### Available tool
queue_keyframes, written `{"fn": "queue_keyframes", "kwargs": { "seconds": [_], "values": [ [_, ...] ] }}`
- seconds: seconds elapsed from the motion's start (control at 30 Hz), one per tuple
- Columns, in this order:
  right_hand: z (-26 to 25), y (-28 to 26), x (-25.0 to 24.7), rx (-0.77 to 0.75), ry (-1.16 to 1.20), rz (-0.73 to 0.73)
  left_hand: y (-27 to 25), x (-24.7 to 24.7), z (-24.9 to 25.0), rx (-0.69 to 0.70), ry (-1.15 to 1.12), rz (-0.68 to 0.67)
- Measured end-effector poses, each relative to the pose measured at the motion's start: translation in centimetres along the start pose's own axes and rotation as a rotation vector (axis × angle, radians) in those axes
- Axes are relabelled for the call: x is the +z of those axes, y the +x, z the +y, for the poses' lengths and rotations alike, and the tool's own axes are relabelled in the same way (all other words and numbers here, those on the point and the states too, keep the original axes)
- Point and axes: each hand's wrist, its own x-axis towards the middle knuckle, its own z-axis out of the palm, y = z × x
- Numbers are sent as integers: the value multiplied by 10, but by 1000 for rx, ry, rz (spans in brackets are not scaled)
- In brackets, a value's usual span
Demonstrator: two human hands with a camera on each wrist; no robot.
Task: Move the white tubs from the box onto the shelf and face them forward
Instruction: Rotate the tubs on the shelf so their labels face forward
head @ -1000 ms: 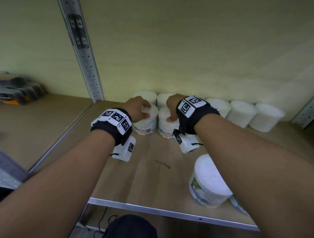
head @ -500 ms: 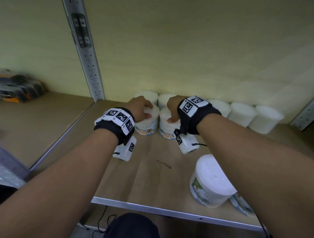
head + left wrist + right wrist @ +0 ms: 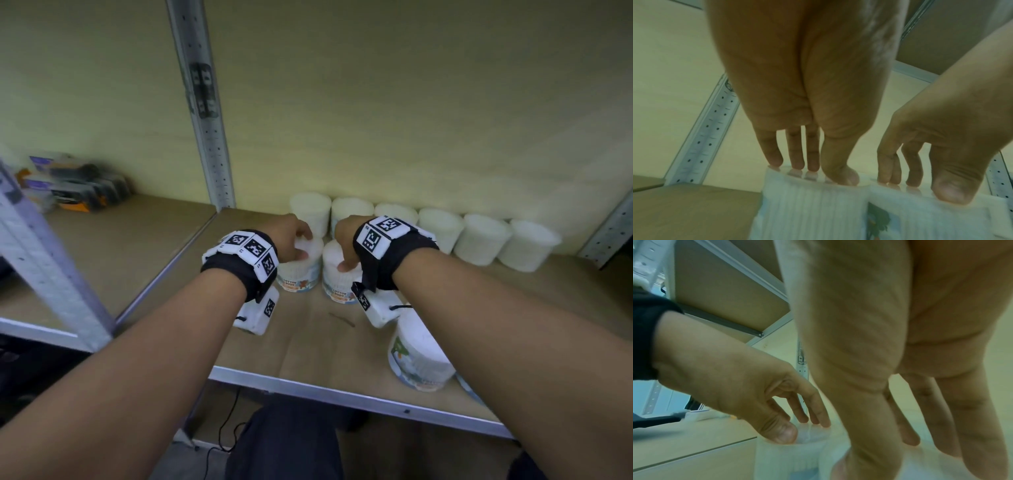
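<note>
Left hand is curled over the left tub, right hand over the right tub; fingertips are hidden in the head view.

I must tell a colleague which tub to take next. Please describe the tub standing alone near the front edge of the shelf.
Find the wooden shelf with a row of white tubs along its back wall. Come forward past the two tubs under the hands to the front right. There one white tub stands apart, close to the metal edge, its colourful label showing.

"COTTON BUDS" on tub
</note>
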Motion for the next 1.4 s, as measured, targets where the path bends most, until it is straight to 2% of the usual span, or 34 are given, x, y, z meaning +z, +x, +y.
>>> {"fn": "queue_keyframes", "kwargs": {
  "seconds": [0.03, 0.2, 0.43, 0.57, 0.67, 1.03, 1.4],
  "values": [
    [-1, -2, 3, -12, -2, 49, -6, 0, 0, -3, -2, 4],
    [-17, -21, 11, -62, -29, 89, -35, 1, 1, -19, -10, -19],
    [-29, -62, 16, -92, 2, 59, -73, 4, 3, 4, 4, -42],
    [-29, -84, 18, -124, 13, -26, -89, 7, 8, 19, 5, -54],
    [-28, -98, 21, -140, 28, -18, -99, 8, 13, 29, 9, -61],
    [-15, -129, 35, -133, 41, 14, -113, 14, 32, 77, 55, -85],
    [-11, -132, 43, -140, 113, 45, -113, 12, 33, 57, 56, -109]
  ]
}}
